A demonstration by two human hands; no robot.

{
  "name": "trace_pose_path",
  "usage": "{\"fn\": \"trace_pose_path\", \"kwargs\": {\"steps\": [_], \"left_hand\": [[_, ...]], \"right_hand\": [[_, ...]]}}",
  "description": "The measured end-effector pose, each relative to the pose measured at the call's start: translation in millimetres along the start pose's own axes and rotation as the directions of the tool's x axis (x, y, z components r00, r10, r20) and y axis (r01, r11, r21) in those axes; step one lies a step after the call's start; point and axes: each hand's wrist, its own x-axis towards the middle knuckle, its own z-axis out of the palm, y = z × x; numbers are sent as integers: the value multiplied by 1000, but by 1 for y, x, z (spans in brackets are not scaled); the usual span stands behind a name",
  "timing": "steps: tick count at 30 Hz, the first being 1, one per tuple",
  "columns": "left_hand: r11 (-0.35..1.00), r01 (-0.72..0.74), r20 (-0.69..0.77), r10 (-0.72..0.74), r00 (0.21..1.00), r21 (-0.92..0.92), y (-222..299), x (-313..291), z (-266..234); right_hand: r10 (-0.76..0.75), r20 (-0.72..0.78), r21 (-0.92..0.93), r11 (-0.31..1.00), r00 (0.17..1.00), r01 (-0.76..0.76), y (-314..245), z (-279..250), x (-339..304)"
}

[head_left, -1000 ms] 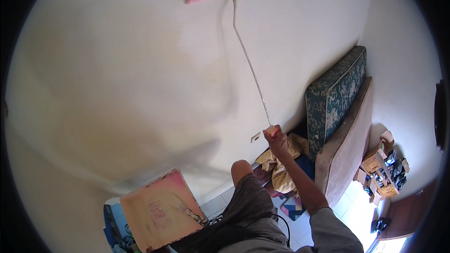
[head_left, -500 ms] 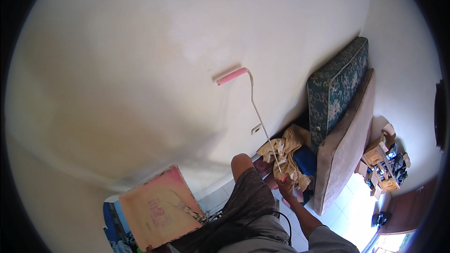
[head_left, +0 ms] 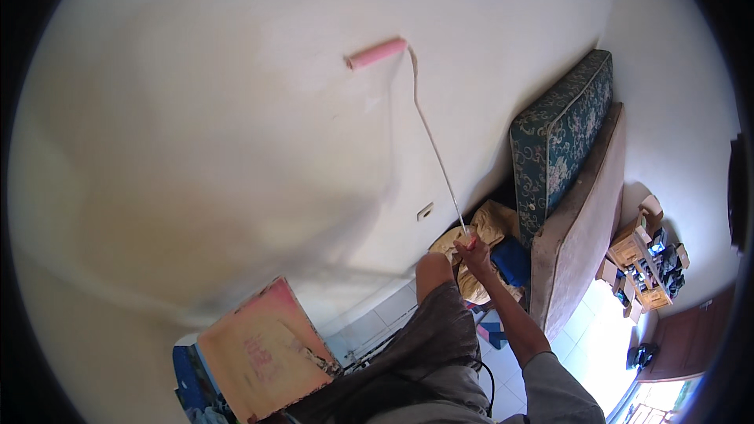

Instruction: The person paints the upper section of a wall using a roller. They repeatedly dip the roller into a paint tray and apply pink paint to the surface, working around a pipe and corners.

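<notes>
A paint roller with a pink sleeve [head_left: 377, 54] lies against the pale wall [head_left: 259, 102], tilted up to the right. From the sleeve's right end a long thin metal frame runs down to its handle. Fingers wrapped round that handle, my right hand [head_left: 474, 254] is at the lower middle, with the forearm reaching up from the lower right. My left hand is outside the picture. Off-white patches and uneven yellowish areas show on the wall, and a shadow falls below the roller. A wall socket [head_left: 425, 211] sits left of the roller's frame.
A paint-stained board [head_left: 263, 357] stands at lower left beside my leg, with blue items behind it. Right of my hand lean a green floral mattress [head_left: 561, 141] and a beige mattress [head_left: 581, 220], near bundled tan cloth [head_left: 491, 224]. A wooden cabinet [head_left: 632, 250] with clutter stands further right.
The roller has moved up the wall, its sleeve now higher and slightly further left. My right hand has risen with the handle, and my knee has shifted right.
</notes>
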Motion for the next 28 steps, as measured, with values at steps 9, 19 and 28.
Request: {"fn": "trace_pose_path", "kwargs": {"steps": [9, 19, 28], "left_hand": [[992, 13, -231, 15, 973, 122, -8, 2, 19], [872, 488, 409, -455, 791, 26, 23, 30, -64], [988, 103, -69, -96, 993, 111, 10, -16, 7]], "right_hand": [[-44, -14, -36, 998, 999, 44, 63, 23, 2], [-161, 47, -171, 971, 986, 167, 130, 95, -10], [-107, 7, 86, 991, 994, 106, 10, 61, 66]]}}
